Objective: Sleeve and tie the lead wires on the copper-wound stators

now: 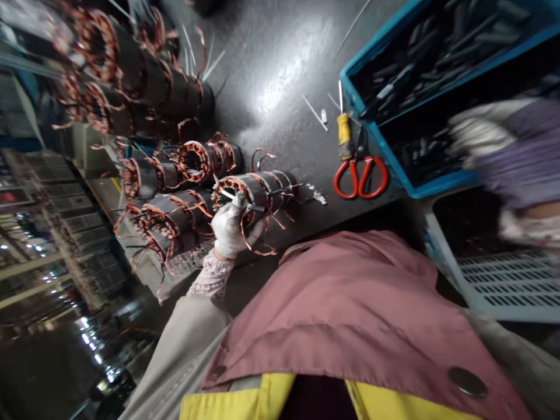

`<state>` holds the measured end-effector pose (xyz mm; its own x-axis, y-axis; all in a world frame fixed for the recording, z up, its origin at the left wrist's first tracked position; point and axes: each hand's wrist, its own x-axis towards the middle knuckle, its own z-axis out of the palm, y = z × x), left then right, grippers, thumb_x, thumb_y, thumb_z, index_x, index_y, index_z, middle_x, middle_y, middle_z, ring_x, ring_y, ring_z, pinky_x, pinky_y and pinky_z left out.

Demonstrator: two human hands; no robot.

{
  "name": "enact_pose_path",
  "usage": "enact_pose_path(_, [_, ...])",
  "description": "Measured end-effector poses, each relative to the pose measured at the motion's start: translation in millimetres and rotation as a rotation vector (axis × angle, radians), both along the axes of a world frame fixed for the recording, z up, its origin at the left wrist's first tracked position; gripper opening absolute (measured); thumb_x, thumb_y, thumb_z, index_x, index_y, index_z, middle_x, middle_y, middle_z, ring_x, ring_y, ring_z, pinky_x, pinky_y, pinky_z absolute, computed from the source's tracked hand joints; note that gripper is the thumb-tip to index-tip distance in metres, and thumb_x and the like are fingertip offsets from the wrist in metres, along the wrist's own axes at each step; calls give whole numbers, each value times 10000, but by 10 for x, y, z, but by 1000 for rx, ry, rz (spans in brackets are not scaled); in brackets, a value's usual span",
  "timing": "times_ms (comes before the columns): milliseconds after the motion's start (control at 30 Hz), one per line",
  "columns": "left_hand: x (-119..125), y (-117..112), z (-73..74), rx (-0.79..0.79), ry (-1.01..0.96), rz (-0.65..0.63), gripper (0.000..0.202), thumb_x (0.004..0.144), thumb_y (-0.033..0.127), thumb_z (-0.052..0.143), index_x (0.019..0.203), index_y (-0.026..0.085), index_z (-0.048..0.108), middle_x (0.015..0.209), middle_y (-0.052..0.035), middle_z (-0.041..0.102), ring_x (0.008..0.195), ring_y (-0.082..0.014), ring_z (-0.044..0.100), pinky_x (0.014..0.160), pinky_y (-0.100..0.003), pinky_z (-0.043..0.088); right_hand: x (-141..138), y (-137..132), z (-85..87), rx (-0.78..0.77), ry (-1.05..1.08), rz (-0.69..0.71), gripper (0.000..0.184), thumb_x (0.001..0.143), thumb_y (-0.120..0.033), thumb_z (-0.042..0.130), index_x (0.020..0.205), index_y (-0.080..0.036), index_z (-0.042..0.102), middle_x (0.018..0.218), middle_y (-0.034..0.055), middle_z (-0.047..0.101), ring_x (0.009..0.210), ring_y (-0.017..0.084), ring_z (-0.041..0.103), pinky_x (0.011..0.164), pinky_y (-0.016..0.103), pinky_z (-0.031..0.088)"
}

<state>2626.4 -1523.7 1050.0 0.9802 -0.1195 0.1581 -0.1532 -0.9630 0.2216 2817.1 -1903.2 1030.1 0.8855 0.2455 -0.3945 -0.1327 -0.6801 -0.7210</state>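
Mid-frame, the white-gloved left hand (230,229) touches the left end of a crosswise grey, copper-wound metal cylinder (257,186); the blurred right hand (503,146) is farther; I can't tell either's finger grip.

1. Two gloved hands (231,231)
2. One pair of red-handled scissors (368,159)
3. One yellow-handled tool (343,129)
4. Two blue-walled compartments (441,185)
5. One grey slatted crate (503,280)
6. Several copper-wound cylinders (275,185), overlapping too much to count

Grey stators (126,55) with copper-orange windings (188,157), ten o'clock; white left glove (231,232), floral-print cuff (212,276), eight; pink apron (341,297), six; purple-and-white right glove (511,146), three; red scissors handles (361,178), blue bin (387,153), two.
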Motion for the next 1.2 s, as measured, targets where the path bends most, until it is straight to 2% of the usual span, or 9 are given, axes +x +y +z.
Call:
enact_pose_path(67, [14, -2, 15, -56, -24, -23, 932, 731, 496, 697, 1500, 134, 316, 853, -80, 694, 784, -243, 691, 736, -348, 543, -323, 417, 40, 129, 113, -84, 223, 856, -399, 591, 944, -257, 739, 987, 94, 726, 953, 234, 680, 796, 372, 552])
enact_pose_path(133, [21, -4, 21, -76, -34, -42, 945, 725, 477, 721, 1509, 154, 303, 853, -73, 692, 790, -243, 694, 737, -345, 542, -624, 870, -22, 310, 527, -184, 179, 835, -248, 619, 957, -184, 733, 815, 70, 714, 617, 135, 627, 609, 287, 546])
enact_pose_path(200, [20, 0, 20, -51, -26, -43, 948, 735, 451, 722, 1522, 171, 274, 877, -73, 697, 812, -243, 702, 751, -342, 544, -842, 1240, -143, 405, 728, -267, 147, 835, -179, 624, 946, -152, 716, 733, 32, 680, 519, 87, 570, 529, 228, 519])
enact_pose_path(300, [14, 13, 13, -69, 1, -49, 965, 744, 463, 711, 1533, 164, 243, 901, -82, 702, 875, -263, 708, 800, -364, 547, -1000, 1529, -316, 408, 697, -300, 104, 849, -250, 660, 862, -152, 692, 728, 14, 665, 497, 82, 581, 461, 199, 497])
enact_pose_path(467, [19, 13, -19, -50, -27, -87, 963, 761, 509, 685, 1530, 133, 244, 905, -97, 706, 896, -265, 704, 807, -359, 552, -1076, 1636, -409, 363, 511, -203, 188, 893, -284, 588, 976, -171, 713, 863, 49, 721, 560, 124, 649, 479, 233, 530])
enact_pose_path(667, [24, -12, -85, -20, 71, -43, 936, 776, 542, 637, 1527, 126, 266, 914, -96, 714, 916, -262, 702, 854, -368, 548, -985, 1792, -450, 94, 94, 213, 207, 887, -218, 568, 962, -208, 761, 1065, 66, 744, 1035, 235, 688, 915, 349, 538])
enact_pose_path(867, [56, -28, -92, -38, -1, -72, 956, 773, 501, 655, 1538, 108, 236, 865, -88, 715, 850, -260, 706, 806, -357, 556, -879, 1665, -400, -76, 26, 405, 378, 910, -252, 558, 1263, -153, 650, 1234, 117, 680, 1147, 244, 645, 970, 331, 484])
enact_pose_path(1067, [109, -16, -10, 8, -141, -96, 914, 775, 510, 666, 1522, 126, 304, 789, -77, 696, 734, -263, 694, 649, -336, 541, -901, 1945, -309, -177, 53, 592, 316, 982, -275, 436, 1129, -199, 705, 1100, 81, 732, 994, 190, 685, 844, 274, 485])
enact_pose_path(1200, [89, 49, -76, -2, -162, -49, 917, 721, 489, 721, 1494, 148, 365, 804, -92, 693, 688, -273, 686, 622, -352, 533, -639, 1418, -176, -175, 0, 556, 363, 982, -296, 484, 1297, -185, 626, 1279, 89, 659, 1158, 177, 622, 954, 251, 452])
